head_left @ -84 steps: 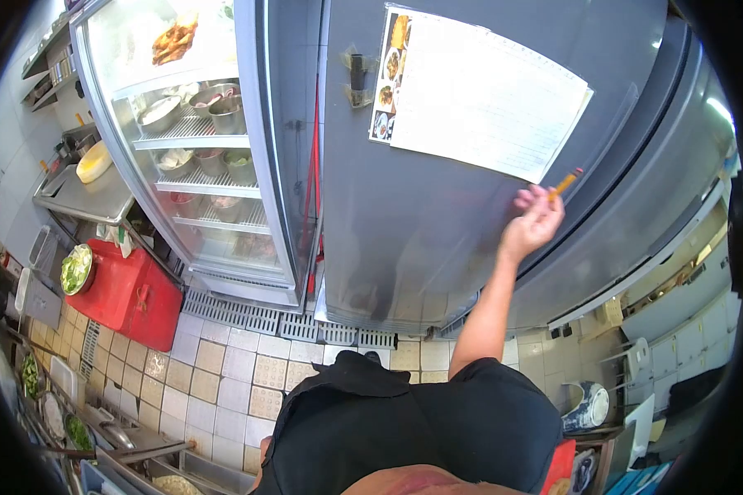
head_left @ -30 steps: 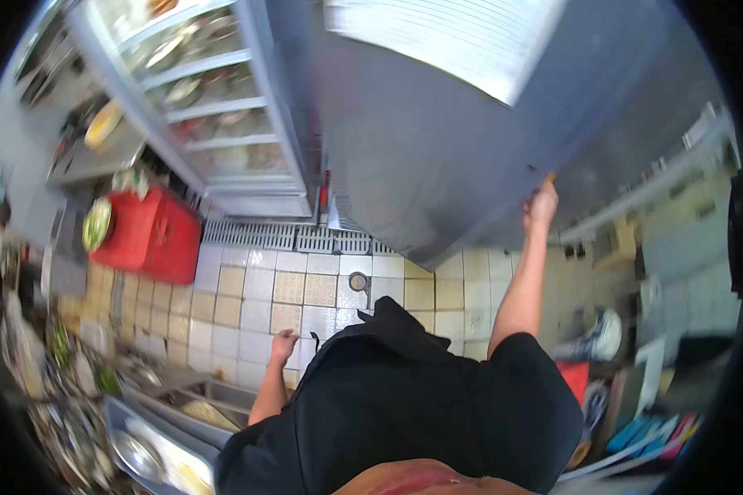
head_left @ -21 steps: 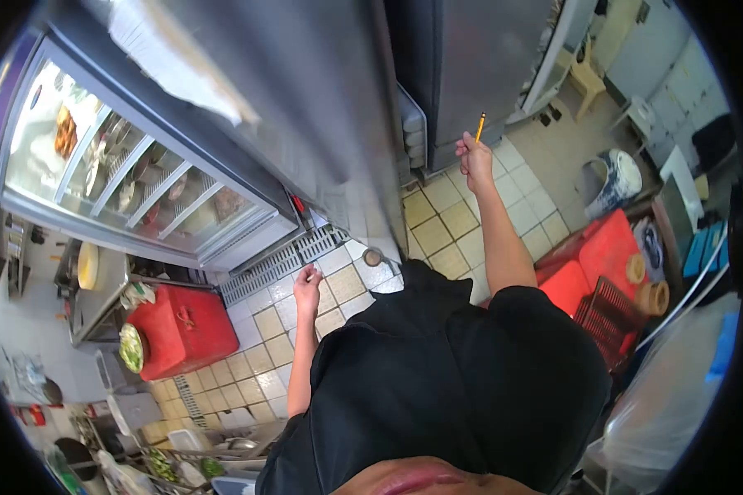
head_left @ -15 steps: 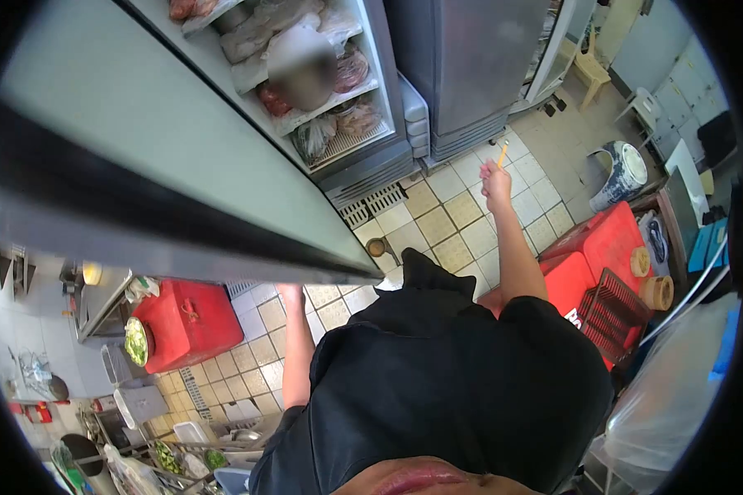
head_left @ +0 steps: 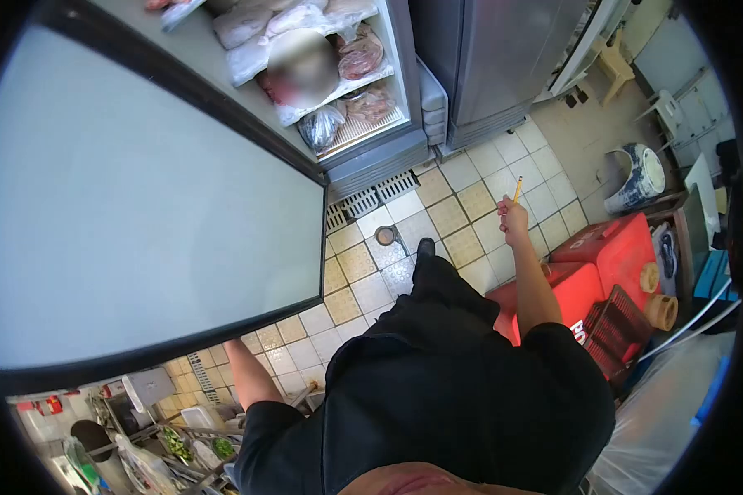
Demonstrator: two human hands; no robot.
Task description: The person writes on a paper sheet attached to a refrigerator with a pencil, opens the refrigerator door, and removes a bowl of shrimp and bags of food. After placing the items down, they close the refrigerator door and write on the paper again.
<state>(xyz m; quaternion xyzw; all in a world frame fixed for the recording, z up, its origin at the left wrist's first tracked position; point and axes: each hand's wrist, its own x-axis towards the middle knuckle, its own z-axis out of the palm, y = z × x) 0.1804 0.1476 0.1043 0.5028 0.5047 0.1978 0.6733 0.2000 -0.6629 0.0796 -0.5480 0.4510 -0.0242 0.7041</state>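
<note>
My right hand (head_left: 513,219) is out over the tiled floor, its fingers closed round a yellow pencil-like stick (head_left: 518,188) that points up and away. The large fridge door (head_left: 165,206) stands wide open on the left. My left forearm (head_left: 249,373) reaches to the door's lower edge, and the hand is hidden behind it. Inside the fridge, bagged food (head_left: 361,56) and meat lie on shelves, partly under a blurred patch. Below them, the bottom shelf holds more clear bags (head_left: 322,126).
Red boxes (head_left: 607,252) stand on the right, with a dark red rack (head_left: 615,330) against them. A second steel fridge (head_left: 504,66) is beside the open one. Farther right is a white bucket (head_left: 640,175). Floor drains (head_left: 359,204) run before the fridge.
The fridge door has swung wider, showing its broad inner face and covering the red box at left. My left arm has moved left with it. My right hand still holds the yellow stick, slightly lower in view.
</note>
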